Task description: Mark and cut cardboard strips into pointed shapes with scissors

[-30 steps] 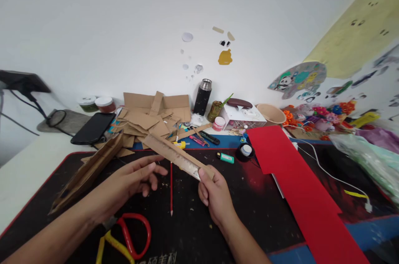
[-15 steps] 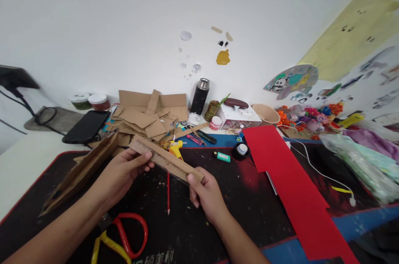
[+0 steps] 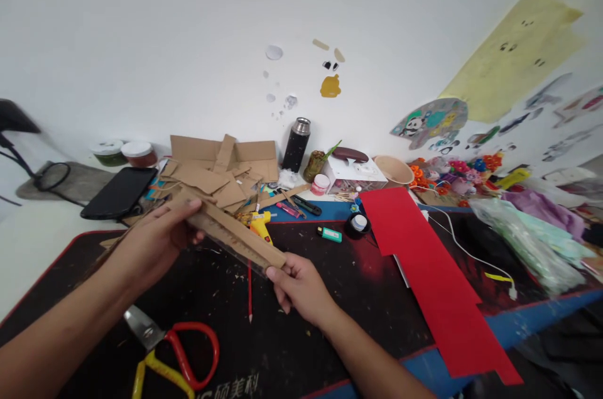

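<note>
A narrow cardboard strip (image 3: 252, 245) with a clear ruler (image 3: 226, 237) along its lower side slants down to the right between my hands. My left hand (image 3: 164, 232) pinches the upper left end, thumb on top. The lower right end is gripped by my right hand (image 3: 299, 286), its thumb near the corner. Below the strip, a red pencil (image 3: 250, 295) lies on the black mat (image 3: 292, 355). Scissors (image 3: 181, 355) with red and yellow handles rest at the lower left. A yellow glue gun (image 3: 260, 225) sits just behind the strip.
Cardboard scraps (image 3: 207, 178) are piled at the back. A black bottle (image 3: 296, 146) stands by the wall, near a white box (image 3: 353, 173). A green lighter (image 3: 330, 234) and a long red sheet (image 3: 428, 273) lie to the right. A black phone (image 3: 117, 193) is at the left.
Both hands and the strip have shifted left in the view. The scissors' blades now show below my left forearm. The whole view has turned slightly.
</note>
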The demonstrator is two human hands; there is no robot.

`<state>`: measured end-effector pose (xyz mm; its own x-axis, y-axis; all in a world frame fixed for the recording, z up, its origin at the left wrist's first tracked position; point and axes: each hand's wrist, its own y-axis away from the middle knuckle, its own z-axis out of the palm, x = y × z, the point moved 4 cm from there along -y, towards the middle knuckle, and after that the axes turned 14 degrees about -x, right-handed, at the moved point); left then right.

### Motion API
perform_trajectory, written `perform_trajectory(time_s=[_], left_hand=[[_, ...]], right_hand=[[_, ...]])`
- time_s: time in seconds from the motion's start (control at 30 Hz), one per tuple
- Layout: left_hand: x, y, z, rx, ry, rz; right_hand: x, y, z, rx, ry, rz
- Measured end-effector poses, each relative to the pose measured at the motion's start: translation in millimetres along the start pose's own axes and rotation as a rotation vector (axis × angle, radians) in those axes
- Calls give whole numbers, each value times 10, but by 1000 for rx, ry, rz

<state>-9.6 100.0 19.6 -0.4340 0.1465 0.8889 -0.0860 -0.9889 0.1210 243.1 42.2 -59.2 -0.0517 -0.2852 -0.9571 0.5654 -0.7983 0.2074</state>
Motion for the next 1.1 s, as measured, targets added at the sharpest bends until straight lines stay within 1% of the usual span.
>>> perform_trajectory(time_s=[0.07, 0.17, 0.27, 0.4, 0.5, 0.63, 0.73, 0.83, 1.0, 1.1], left_hand=[[71, -20, -43, 15, 9, 35], [69, -18, -91, 24, 8, 34], [-16, -4, -128, 47, 10, 45], [-172, 0, -189, 77, 26, 28], [-209, 2, -209, 69, 35, 19], [-132, -10, -199, 52, 33, 39], [-48, -39, -234, 60, 34, 86], [23, -84, -346, 93, 59, 143], [76, -151, -576, 171, 113, 235], [47, -156, -624, 202, 123, 261]], right_hand=[[-9, -1, -21, 29, 7, -10], [-20, 15, -38, 32, 10, -25], [-19, 24, -41, -4, -7, -20], [-2, 18, -65, 64, -8, -53], [23, 3, -68, 81, -14, -47], [31, -15, -89, 81, -4, -22], [32, -13, -97, 86, -15, -15], [21, 28, -85, 62, -23, 6], [-65, 190, -50, -47, 22, 69], [-87, 275, -2, -85, 36, 119]])
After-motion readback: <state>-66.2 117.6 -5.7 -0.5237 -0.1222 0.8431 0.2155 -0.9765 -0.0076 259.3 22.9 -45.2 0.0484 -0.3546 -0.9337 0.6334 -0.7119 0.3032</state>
